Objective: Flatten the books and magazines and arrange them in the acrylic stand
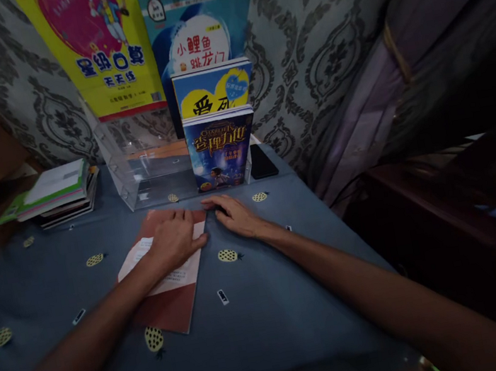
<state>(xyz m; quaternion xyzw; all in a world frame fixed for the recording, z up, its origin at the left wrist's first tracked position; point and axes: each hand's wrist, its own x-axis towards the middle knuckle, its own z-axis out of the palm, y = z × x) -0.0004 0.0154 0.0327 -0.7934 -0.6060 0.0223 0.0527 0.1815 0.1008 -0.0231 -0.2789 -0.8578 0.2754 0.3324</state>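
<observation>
A thin booklet (174,310) with a reddish-brown cover and a pale printed panel lies flat on the cloth-covered table, slightly turned. On its upper part rests my left hand (174,239), palm down, fingers spread out flat and thumb pointing right. My right hand (236,216) lies on the cloth beside the booklet's upper right corner. Its fingers reach left to that corner, thumb apart; whether the fingertips touch the cover I cannot tell. Just behind both hands stands a clear tiered book rack (156,185), with a dark blue storybook (221,152) in its front tier.
Behind that storybook stand a blue and yellow book (212,92), a teal book (204,20) and a yellow workbook (113,75). A stack of books (59,190) lies at the left. A black phone (263,160) rests right of the rack. Patterned curtains (299,42) hang behind the table.
</observation>
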